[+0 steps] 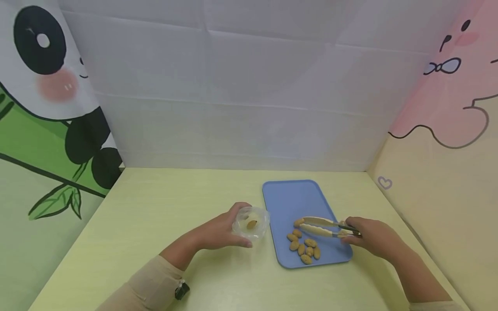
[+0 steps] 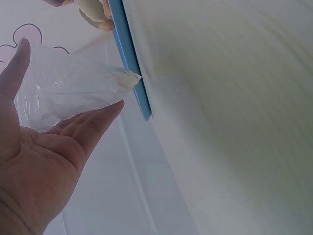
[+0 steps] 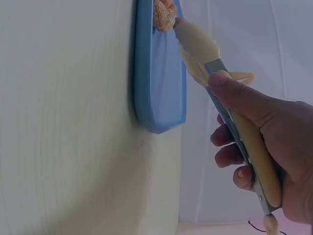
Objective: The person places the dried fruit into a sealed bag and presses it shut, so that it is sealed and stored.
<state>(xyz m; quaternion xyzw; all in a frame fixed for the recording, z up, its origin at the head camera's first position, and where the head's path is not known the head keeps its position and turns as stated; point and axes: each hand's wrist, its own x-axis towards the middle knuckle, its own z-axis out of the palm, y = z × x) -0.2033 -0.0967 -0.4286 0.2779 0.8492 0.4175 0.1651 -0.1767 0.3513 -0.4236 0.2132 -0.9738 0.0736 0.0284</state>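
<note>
My left hand (image 1: 221, 231) holds a clear plastic bag (image 2: 68, 90) between thumb and fingers, just left of the blue tray (image 1: 292, 196). Its mouth faces up, and one brown nut (image 1: 252, 224) shows inside it in the head view. In my right hand (image 1: 375, 238) is a pair of tongs (image 3: 234, 122) with cream-coloured heads and metal arms. Their tips reach over the tray, with a shelled-looking brown nut (image 1: 298, 222) at the ends. Several unshelled nuts (image 1: 305, 259) lie in a loose cluster in the tray's near part.
The tray lies on a pale yellow table (image 1: 163, 194), right of its middle. A white cloth wall (image 1: 233, 86) stands behind. Printed cartoon panels flank the table, a panda (image 1: 58, 65) on the left and a pink figure (image 1: 447, 99) on the right.
</note>
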